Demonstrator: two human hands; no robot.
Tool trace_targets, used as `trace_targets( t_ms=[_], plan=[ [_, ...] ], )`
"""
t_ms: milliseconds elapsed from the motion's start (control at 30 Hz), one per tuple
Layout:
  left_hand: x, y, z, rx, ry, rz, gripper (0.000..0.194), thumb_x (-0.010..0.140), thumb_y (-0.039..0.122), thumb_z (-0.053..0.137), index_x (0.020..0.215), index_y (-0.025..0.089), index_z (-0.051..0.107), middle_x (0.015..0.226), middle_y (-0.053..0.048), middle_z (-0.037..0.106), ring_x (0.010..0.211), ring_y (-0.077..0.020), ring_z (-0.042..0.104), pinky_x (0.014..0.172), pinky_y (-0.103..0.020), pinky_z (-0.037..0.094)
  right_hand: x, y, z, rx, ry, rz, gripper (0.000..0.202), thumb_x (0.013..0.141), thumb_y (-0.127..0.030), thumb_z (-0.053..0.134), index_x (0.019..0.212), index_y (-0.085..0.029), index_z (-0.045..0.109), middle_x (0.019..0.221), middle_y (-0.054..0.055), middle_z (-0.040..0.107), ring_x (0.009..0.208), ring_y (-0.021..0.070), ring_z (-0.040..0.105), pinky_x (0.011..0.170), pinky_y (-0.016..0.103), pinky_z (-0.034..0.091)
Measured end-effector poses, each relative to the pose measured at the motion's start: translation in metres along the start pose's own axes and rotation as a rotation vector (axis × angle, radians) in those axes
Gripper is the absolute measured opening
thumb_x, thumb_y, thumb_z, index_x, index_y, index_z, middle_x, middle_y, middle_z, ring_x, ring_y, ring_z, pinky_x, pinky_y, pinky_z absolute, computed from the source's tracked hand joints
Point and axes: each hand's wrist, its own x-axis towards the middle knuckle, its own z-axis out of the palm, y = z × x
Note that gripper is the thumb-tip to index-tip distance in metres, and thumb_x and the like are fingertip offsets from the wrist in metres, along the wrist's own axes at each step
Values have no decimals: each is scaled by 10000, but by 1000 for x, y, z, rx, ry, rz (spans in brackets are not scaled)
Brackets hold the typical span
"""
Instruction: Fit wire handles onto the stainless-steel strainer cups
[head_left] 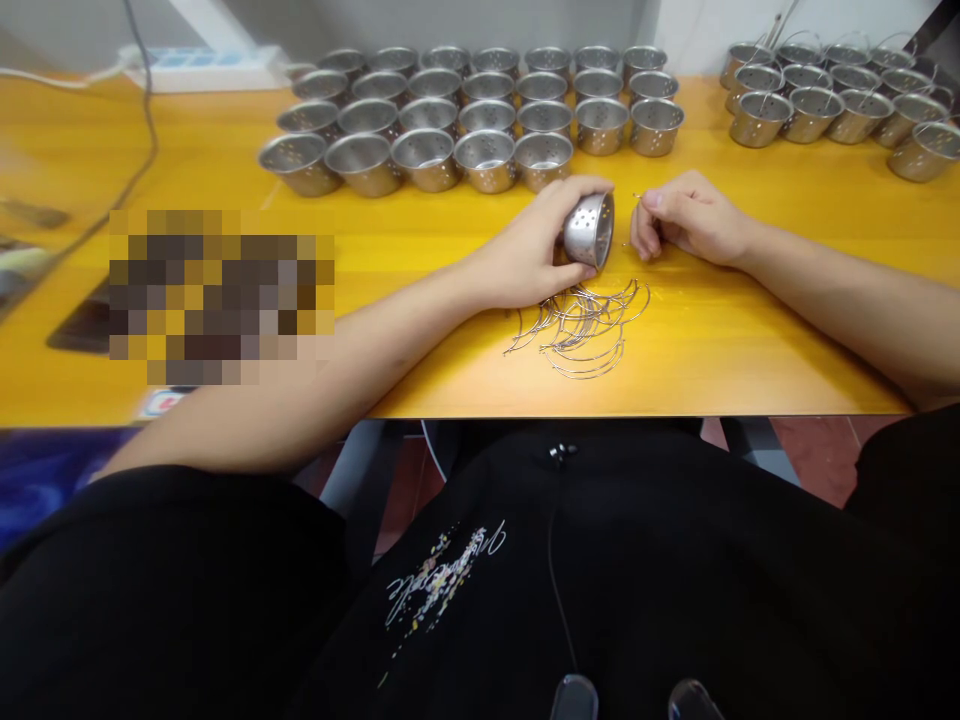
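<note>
My left hand [529, 246] is wrapped round a small perforated metal cup [586, 232]. The cup lies tipped on its side, its open mouth turned toward my right hand [688, 218]. That right hand is closed in a pinch on a thin wire handle; only the wire's ends show beside the fingers, just right of the cup's rim and apart from it. Below the cup, a loose heap of curved wire handles [585, 330] lies on the yellow table [465, 385], close to my left fingers.
Several rows of handleless perforated cups [486, 160] stand at the back centre. At the back right are more cups [814, 112], with wire handles on them. A white power strip [206, 70] and a dark cable [146, 120] lie at the left. A pixelated patch hides part of the table.
</note>
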Motion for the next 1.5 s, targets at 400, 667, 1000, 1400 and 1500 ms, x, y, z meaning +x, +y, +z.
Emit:
trace_targets(
  t_ms=[400, 667, 1000, 1400, 1500],
  plan=[
    [0, 3, 0, -25, 8, -29, 1004, 960, 384, 1027, 1861, 244, 608, 1915, -201, 647, 1837, -523, 588, 1636, -685, 398, 0, 4, 1, 83, 1, -30, 875, 1138, -999, 838, 728, -232, 739, 720, 50, 740, 712, 210, 685, 747, 396, 562],
    [0, 6, -2, 4, -13, -23, 993, 955, 380, 998, 1853, 252, 596, 1926, -201, 647, 1829, -509, 600, 1639, -694, 403, -1, 1, 2, 34, 11, 2, 838, 1134, -1021, 788, 767, -271, 711, 731, 45, 717, 737, 256, 668, 818, 435, 637],
    [1, 2, 0, -10, 8, -31, 1008, 912, 450, 1018, 1833, 297, 638, 1920, -183, 662, 1819, -532, 608, 1630, -749, 416, -1, 0, 3, 45, 14, 19, 886, 1144, -1074, 686, 744, -284, 722, 727, 47, 743, 746, 260, 652, 772, 448, 574],
    [2, 5, -2, -28, -7, -42, 1013, 922, 468, 1018, 1845, 322, 627, 1917, -166, 661, 1838, -534, 584, 1643, -763, 383, 0, 3, 0, 42, 2, 27, 839, 1138, -1011, 783, 757, -266, 718, 725, 52, 735, 736, 236, 670, 778, 432, 574],
    [2, 7, -1, -32, -5, -54, 1004, 940, 475, 1017, 1843, 278, 624, 1909, -197, 653, 1847, -542, 575, 1644, -745, 381, 0, 1, 1, 31, 16, 40, 881, 1109, -1083, 753, 758, -277, 685, 707, 45, 724, 733, 239, 656, 789, 436, 597]
  ],
)
